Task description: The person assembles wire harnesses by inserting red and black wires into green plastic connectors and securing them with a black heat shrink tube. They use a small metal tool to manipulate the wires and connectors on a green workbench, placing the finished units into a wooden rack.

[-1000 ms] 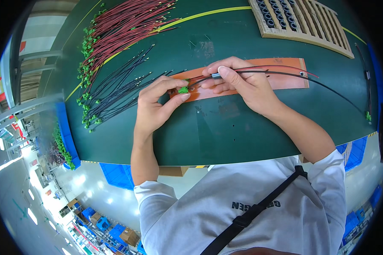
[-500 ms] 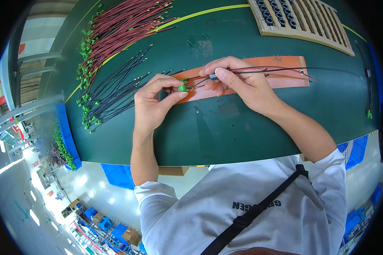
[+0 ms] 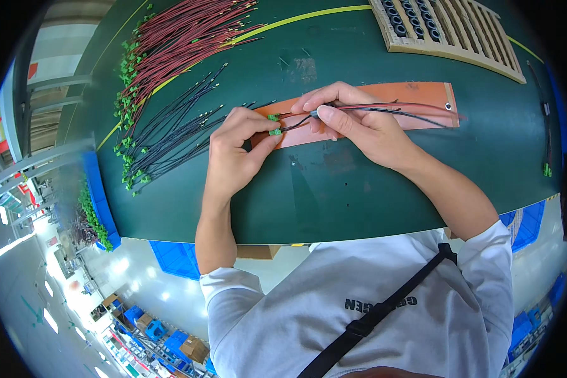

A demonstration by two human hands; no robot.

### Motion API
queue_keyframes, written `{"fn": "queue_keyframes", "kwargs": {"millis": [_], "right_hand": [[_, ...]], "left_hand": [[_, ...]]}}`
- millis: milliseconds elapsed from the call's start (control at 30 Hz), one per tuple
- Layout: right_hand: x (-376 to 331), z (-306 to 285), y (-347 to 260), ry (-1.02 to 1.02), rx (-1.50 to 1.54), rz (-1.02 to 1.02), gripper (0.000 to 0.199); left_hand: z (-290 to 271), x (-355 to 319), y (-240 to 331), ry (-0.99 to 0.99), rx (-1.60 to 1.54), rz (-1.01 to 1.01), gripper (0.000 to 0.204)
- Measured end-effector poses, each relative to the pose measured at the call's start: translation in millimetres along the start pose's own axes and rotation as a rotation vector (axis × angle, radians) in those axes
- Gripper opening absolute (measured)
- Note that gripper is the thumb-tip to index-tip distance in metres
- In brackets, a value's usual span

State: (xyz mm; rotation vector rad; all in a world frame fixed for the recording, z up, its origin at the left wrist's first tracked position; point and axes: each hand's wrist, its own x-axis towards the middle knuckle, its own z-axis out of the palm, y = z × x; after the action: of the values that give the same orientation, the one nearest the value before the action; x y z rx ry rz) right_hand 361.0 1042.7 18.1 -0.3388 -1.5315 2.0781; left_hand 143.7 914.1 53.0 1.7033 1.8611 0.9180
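Step in hand, as I judge it: setting the dark tube [image 3: 315, 114] along the wires near the green plug [image 3: 275, 132].
I read the left hand [image 3: 235, 149] as a narrow pinch, thumb and fingertips on the green plug; a second plug [image 3: 273, 117] sits just beyond, and I cannot tell whether it is touched. The right hand [image 3: 370, 131] grips the dark tube between thumb and fingers, with a black wire [image 3: 416, 115] and a red wire [image 3: 422, 105] extending right, over the orange strip [image 3: 431, 93]. The tube lies at the right fingertips, apart from the green plug; I cannot confirm that both wires pass through. The next move likely calls for a steady left pinch and careful tube alignment.
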Motion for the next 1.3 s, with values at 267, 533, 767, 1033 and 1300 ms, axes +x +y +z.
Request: {"fn": "queue_keyframes", "kwargs": {"millis": [267, 533, 767, 1033, 1300], "right_hand": [[3, 1, -7, 0.007, -0.190, 0.090, 0.020], [7, 10, 1, 0.045, -0.541, -0.118, 0.019], [5, 14, -5, 0.003, -0.593, -0.129, 0.018], [-1, 15, -19, -0.025, -0.689, -0.022, 0.017], [4, 1, -4, -0.013, -0.687, -0.130, 0.021]], "left_hand": [[4, 4, -3, 0.034, -0.055, 0.003, 0.034], [4, 2, 27, 0.311, 0.716, 0.819, 0.037], [5, 23, 26, 0.279, 1.014, 0.799, 0.041], [-41, 27, -20, 0.465, 0.985, 0.589, 0.036], [-57, 18, -27, 0.474, 0.797, 0.290, 0.030]]}}
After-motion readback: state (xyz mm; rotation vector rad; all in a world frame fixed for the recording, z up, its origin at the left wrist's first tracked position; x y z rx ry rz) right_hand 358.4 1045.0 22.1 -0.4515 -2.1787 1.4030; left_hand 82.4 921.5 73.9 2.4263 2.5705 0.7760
